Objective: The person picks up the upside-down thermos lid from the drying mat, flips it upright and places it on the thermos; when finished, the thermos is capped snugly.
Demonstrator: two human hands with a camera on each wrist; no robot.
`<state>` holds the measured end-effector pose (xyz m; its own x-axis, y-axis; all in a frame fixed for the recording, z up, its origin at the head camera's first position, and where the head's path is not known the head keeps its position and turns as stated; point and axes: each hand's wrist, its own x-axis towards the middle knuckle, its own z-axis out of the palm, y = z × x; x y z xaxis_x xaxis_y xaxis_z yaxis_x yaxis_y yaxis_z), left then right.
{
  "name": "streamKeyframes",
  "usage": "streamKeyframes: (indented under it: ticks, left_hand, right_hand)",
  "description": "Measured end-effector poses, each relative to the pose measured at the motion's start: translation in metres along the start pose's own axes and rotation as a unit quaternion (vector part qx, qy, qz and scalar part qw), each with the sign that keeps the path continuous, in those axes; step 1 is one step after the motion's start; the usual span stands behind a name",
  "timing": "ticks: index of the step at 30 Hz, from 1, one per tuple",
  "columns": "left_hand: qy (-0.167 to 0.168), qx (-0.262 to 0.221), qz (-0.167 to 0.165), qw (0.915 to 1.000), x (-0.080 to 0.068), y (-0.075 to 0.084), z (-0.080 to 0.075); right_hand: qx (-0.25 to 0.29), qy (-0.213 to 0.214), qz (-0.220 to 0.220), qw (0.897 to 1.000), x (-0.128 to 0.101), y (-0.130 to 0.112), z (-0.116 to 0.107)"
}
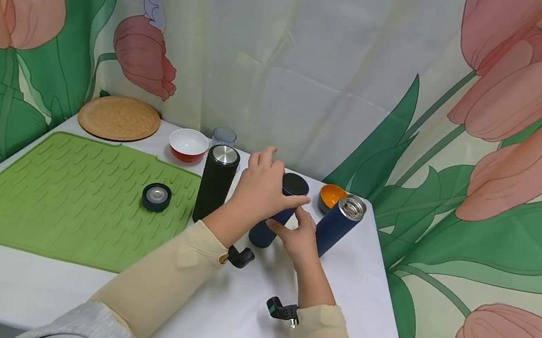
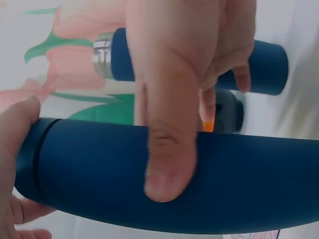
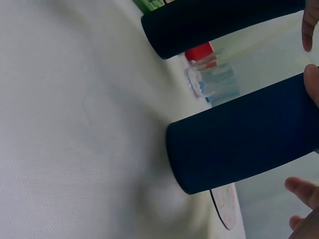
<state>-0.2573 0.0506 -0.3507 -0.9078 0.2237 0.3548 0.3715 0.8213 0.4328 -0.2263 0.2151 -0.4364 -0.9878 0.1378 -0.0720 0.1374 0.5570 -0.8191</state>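
I had my left hand (image 1: pixel 261 190) curled round the capped blue flask (image 1: pixel 277 212) and my right hand (image 1: pixel 300 237) pinching it lower down, just right of the black flask (image 1: pixel 215 183), its lid not yet off.

A: Where could a hand pass?
B: Over the green mat (image 1: pixel 58 200), bare apart from a small black lid (image 1: pixel 156 197), and across the white table (image 1: pixel 224 327) in front.
A: And the obstacles?
B: The black flask (image 1: pixel 215 184) stands just left of the blue flask (image 1: pixel 277 211); the open blue flask (image 1: pixel 339 224) crowds its right, the orange bowl (image 1: pixel 330 196) behind.
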Motion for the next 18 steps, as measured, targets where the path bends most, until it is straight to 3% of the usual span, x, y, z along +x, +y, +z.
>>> streamKeyframes:
  ticks: [6, 12, 15, 18]
  left_hand:
    - [0.001, -0.043, 0.060, 0.9973, 0.007, -0.007, 0.001]
    - [-0.049, -0.118, 0.105, 0.9863, 0.016, -0.022, 0.000]
    - [-0.068, -0.112, 0.096, 0.9867, 0.016, -0.022, -0.002]
    - [-0.065, -0.051, 0.063, 0.9946, 0.010, -0.011, -0.003]
  right_hand:
    - [-0.006, 0.009, -0.016, 1.000, -0.001, -0.001, 0.000]
    - [-0.012, 0.005, -0.056, 0.998, 0.002, -0.002, -0.003]
    - [-0.010, -0.001, -0.050, 0.999, 0.003, -0.001, -0.003]
    - [-0.008, -0.004, -0.038, 0.999, 0.003, 0.000, -0.002]
